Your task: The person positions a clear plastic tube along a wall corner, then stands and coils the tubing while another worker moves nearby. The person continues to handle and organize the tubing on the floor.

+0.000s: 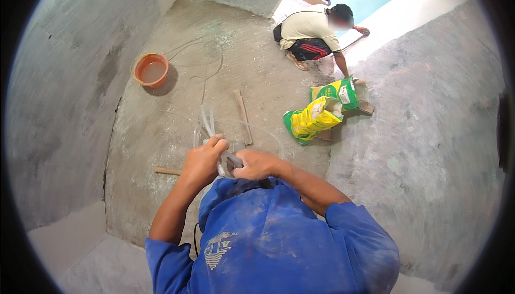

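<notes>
Left hand (205, 160) clenched round pale tubing (212, 125), long axis toward floor's (139, 144) far edge; right hand (256, 164), just beside, curled on lower part.

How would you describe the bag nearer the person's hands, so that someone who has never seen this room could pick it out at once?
On the floor, look ahead and right of the right hand, toward the crouching co-worker. The yellow bag is there, green at its lower end. Its mostly yellow side sets it apart from the mostly green bag just beyond.
</notes>
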A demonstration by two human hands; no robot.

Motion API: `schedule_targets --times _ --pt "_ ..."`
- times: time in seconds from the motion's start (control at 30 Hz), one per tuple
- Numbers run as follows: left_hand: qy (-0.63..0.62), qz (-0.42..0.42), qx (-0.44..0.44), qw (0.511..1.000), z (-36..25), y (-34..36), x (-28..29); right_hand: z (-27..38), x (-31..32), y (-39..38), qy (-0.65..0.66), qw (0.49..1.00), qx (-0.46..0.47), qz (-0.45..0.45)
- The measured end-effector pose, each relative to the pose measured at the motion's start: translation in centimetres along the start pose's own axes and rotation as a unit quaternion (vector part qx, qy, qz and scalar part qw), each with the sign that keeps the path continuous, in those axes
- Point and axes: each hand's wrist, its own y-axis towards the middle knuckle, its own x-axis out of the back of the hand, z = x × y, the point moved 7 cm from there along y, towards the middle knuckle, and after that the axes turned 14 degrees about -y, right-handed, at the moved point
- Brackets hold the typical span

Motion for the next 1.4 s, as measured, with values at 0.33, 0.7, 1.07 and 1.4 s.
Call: schedule_targets --times 0.33,0.7,1.07,1.4 --pt "-0.04 -0.004 0.026 0.999 0.4 -1.3 -0.8 -0.9 -1.7 0.2 -0.003 1.0 0.023 -0.006" --pt "-0.071 -0.021 0.042 0.996 1.3 -2.0 -1.5 -1.7 -2.7 0.6 -0.005 0.999 0.038 -0.013" --pt "-0.061 -0.011 0.049 0.997 1.3 -2.0 -1.0 -1.2 -2.6 0.8 0.014 0.999 0.028 -0.008" --pt "-0.061 -0.016 0.044 0.997 0.9 -1.6 -0.1 -0.5 -1.7 0.9 0.009 1.0 0.02 -0.017"
